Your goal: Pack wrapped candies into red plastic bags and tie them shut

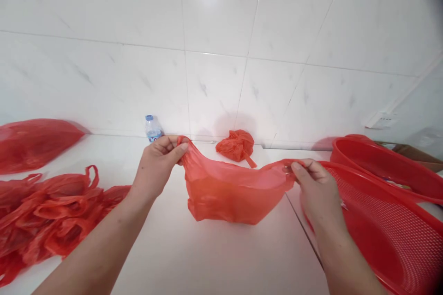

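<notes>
A red plastic bag [235, 198] is stretched between my two hands above the white table [194, 262]. My left hand [162, 156] pinches its left top corner between thumb and fingers. At the opposite corner, my right hand [313, 184] grips the other handle part. The bag's mouth sags in the middle, and its inside is mostly hidden. Just behind the bag lies a crumpled, bunched red bag [236, 145] near the wall. A small water bottle with a blue cap [152, 128] stands behind my left hand.
On the left lie a heap of loose red plastic bags [62, 212] and a fuller red bag [38, 143]. A red mesh basket [404, 226] sits at the right, with another red basket [384, 161] behind it. The tiled wall [214, 87] bounds the back; a power strip [380, 120] is at right.
</notes>
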